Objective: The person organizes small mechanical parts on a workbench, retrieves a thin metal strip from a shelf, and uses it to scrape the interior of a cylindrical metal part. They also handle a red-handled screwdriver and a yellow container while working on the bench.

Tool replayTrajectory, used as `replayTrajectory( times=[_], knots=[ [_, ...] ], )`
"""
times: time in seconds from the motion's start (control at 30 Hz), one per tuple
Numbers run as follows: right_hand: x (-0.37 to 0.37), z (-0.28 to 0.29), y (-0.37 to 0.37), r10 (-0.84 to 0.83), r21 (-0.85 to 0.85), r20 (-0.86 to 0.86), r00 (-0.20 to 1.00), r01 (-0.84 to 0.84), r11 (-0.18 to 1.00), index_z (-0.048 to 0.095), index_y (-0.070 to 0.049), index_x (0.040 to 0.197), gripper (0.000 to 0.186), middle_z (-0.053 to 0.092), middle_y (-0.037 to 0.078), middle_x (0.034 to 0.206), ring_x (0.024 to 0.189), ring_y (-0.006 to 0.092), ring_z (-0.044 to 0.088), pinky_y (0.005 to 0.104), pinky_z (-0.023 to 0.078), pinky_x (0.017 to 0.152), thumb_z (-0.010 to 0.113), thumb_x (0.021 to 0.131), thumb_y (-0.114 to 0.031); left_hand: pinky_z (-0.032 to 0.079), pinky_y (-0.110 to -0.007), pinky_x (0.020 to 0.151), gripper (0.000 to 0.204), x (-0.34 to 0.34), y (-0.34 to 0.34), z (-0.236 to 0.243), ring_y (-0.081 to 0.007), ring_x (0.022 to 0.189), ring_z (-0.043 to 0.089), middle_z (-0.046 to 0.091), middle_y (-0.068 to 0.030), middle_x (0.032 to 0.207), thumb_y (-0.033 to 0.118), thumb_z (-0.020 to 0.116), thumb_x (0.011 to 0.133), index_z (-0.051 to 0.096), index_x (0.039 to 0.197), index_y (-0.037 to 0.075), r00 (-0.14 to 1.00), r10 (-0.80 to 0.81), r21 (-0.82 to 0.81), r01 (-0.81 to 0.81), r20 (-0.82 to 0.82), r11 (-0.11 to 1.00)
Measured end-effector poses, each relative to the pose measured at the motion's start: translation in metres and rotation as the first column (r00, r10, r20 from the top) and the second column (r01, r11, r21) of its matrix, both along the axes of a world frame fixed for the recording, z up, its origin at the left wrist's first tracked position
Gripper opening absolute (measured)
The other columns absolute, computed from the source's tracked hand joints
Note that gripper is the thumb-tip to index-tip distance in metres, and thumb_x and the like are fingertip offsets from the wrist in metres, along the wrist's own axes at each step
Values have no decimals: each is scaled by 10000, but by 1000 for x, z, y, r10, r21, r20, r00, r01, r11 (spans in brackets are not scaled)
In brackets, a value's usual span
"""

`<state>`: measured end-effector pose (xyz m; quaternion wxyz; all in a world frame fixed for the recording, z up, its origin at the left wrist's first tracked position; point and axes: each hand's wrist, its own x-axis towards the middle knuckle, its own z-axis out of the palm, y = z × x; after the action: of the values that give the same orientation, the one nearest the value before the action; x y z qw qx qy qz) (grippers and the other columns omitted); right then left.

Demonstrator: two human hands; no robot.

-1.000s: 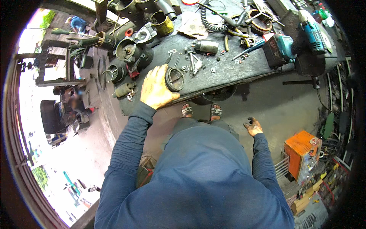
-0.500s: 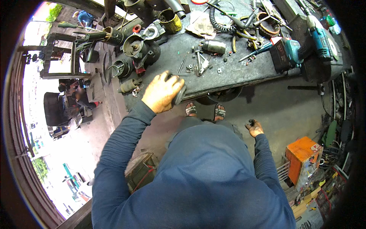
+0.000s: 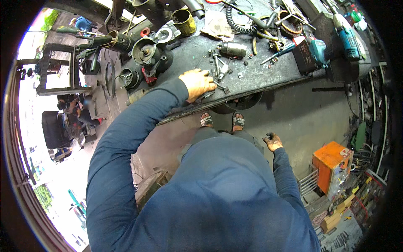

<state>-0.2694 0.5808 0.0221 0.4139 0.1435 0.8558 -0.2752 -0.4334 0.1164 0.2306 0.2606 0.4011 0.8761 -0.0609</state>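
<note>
My left hand (image 3: 197, 85) lies palm down near the bench's front edge, its fingers stretched out and slightly apart. Its fingertips reach small loose metal parts (image 3: 221, 69), including bolt-like pieces. Under the palm, a dark piece (image 3: 205, 96) shows only in part. Just beyond the fingers lies a grey metal cylinder (image 3: 234, 49). My right hand (image 3: 273, 142) hangs low by my side, away from the bench. Its blackened fingers are loosely bent and apart, with nothing visible in them.
The dark workbench (image 3: 268, 77) carries a round metal housing (image 3: 147, 51), a yellow can (image 3: 184, 23), a coiled black cable (image 3: 235, 21) and a teal cordless tool (image 3: 317, 52). An orange box (image 3: 329, 166) stands at the right. People are in the left background.
My left hand has moved right along the bench edge to the loose metal parts. The dark round part that it gripped earlier is now mostly out of sight. My right hand hangs much as before.
</note>
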Motion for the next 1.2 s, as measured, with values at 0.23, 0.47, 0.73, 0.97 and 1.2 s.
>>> replayTrajectory(
  times=[0.23, 0.47, 0.73, 0.97, 1.2],
  knots=[
    [44, -25, 14, -235, -67, 45, 971, 238, 969, 622, 26, 1321, 531, 716, 259, 1209, 1149, 337, 695, 386, 538, 983, 753, 924, -302, 428, -512, 1156, 1060, 29, -28, 6, -474, 1398, 445, 379, -283, 1556, 251, 919, 573, 453, 1523, 195, 886, 453, 262, -416, -98, 871],
    [71, -38, 36, -401, -16, 252, 881, 418, 908, 618, -9, 1323, 534, 742, 174, 1043, 849, 247, 713, 394, 577, 702, 773, 915, -317, 435, -511, 1138, 1070, 81, -1, -17, -483, 1385, 467, 475, -276, 1495, 291, 909, 695, 340, 1597, 205, 520, 849, 406, -799, 94, 444],
    [28, -49, 75, -355, -53, 231, 906, 376, 925, 623, -34, 1313, 487, 741, 146, 1051, 778, 234, 703, 371, 560, 610, 763, 928, -298, 498, -514, 1025, 1090, 84, 30, -14, -480, 1216, 578, 519, -284, 1344, 337, 921, 676, 354, 1599, 217, 351, 936, 409, -852, -18, 327],
    [-21, -43, 97, -399, -33, 153, 904, 408, 912, 616, -49, 1330, 465, 743, 139, 1053, 790, 248, 714, 386, 578, 641, 744, 939, -265, 374, -506, 1192, 1206, 100, 32, -23, -510, 1480, 318, 234, -363, 1606, 328, 942, 651, 251, 1629, 190, 303, 952, 489, -826, -31, 279],
    [2, -46, 98, -391, 17, 103, 915, 391, 920, 683, 0, 1230, 443, 753, 157, 951, 738, 250, 726, 382, 595, 616, 755, 917, -304, 366, -541, 1166, 723, 157, 10, -37, -475, 1409, 385, 399, -295, 1493, 162, 827, 780, 518, 1424, 50, 302, 944, 790, -544, -131, 283]
  ],
)
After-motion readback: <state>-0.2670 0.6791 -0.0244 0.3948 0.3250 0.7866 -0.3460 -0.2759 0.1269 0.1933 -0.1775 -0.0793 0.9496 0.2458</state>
